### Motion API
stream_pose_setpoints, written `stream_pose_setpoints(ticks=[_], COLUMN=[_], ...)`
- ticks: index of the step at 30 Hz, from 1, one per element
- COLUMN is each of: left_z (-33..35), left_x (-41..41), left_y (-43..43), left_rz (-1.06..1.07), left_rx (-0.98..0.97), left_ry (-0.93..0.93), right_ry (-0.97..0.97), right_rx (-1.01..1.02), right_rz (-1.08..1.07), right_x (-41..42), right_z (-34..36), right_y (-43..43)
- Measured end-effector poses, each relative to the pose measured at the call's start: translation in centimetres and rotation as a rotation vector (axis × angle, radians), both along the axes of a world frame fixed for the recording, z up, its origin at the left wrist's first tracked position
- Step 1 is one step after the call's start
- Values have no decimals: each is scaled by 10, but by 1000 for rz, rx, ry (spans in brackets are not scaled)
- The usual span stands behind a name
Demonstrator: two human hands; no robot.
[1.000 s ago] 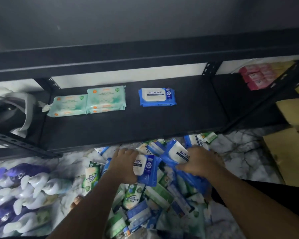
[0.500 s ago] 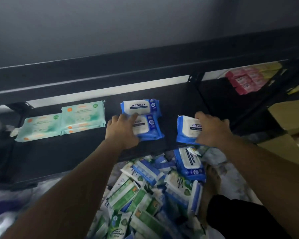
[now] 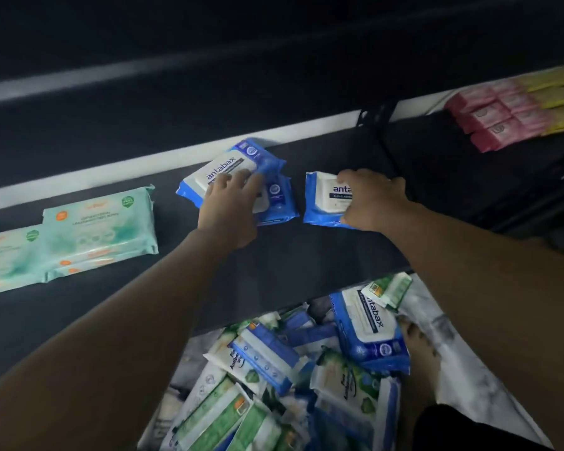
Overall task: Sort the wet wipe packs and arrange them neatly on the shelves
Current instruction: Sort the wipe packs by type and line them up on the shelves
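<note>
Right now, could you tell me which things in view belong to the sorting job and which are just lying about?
Part of the job:
- blue antabax packs under the left hand and right hand
- mint-green packs on the shelf
- mixed pile of packs on the floor

Just lying about:
- pink packs and yellow packs on the neighbouring shelf

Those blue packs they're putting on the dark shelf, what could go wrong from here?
1. The upper blue pack under the left hand lies skewed across the lower blue pack; it may slide off or leave a crooked stack.
2. The right hand presses another blue pack down apart from that stack, so the blue group may end up split.
3. The floor pile sits against the person's foot; a shift could scatter it.
</note>
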State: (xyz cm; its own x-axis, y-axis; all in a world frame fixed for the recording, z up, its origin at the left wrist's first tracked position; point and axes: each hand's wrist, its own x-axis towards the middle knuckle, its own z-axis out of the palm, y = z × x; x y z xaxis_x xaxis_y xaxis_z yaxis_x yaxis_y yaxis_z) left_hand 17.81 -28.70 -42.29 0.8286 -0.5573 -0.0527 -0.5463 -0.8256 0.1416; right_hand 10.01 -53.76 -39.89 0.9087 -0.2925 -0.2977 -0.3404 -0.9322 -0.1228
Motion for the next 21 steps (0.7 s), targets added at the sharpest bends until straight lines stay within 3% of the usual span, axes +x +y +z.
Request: stream_pose_setpoints(ticks=[6, 10, 14, 16, 21], left_z=[6, 9, 11, 12, 18], left_x=[7, 28, 37, 40, 27], left_y=[3, -5, -2, 1, 17], left_rz=[182, 282, 394, 367, 107], left_rx=[-181, 117, 61, -13, -159], left_ry=[54, 35, 216, 301, 229], right_ry=[45, 37, 55, 28, -34], right_rx=[-45, -194, -174, -129, -103], right_rz=[-55, -105, -181, -188, -113], right_x=[2, -3, -9, -10, -12], right_z=[-14, -15, -22, -26, -31], right_y=[6, 17, 28, 27, 15])
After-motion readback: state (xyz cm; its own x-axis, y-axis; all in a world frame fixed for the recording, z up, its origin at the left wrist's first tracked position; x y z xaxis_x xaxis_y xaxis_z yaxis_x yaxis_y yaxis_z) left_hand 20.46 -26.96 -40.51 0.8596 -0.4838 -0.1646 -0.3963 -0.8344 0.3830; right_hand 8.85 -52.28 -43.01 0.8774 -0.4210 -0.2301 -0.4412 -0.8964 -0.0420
